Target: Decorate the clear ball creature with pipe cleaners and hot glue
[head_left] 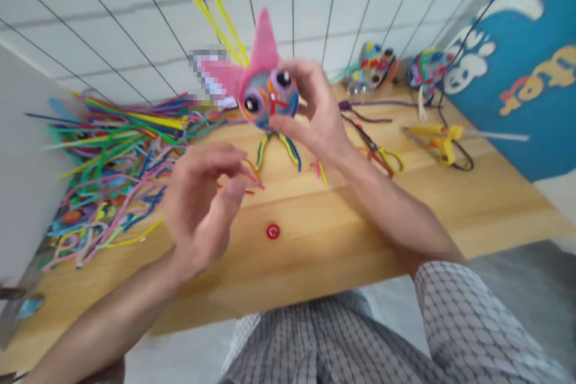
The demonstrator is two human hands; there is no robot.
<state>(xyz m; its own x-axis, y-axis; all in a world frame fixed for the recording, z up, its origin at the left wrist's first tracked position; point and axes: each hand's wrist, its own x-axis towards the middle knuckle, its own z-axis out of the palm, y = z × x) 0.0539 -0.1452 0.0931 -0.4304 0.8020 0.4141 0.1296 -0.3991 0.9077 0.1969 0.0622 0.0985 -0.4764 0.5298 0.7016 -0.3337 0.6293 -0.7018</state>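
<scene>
My right hand [317, 105] grips a round craft figure [258, 87] by its side, holding it up above the table. The figure has pink pointed ears, big eyes, a small red mouth, a long yellow loop on top and two green, yellow and blue legs hanging below. Lower and to the left, my left hand [202, 198] is raised with its fingers curved and apart, and nothing shows between them. A red button [272, 231] lies on the wooden table [342, 252] in front of me.
A heap of coloured pipe cleaners [121, 162] covers the left side. To the right lie scissors [382, 153] with yellow handles and a yellow glue gun [443, 141]. Two decorated balls [378, 66] stand by the tiled wall. Small pipe cleaner scraps [321, 171] lie mid-table.
</scene>
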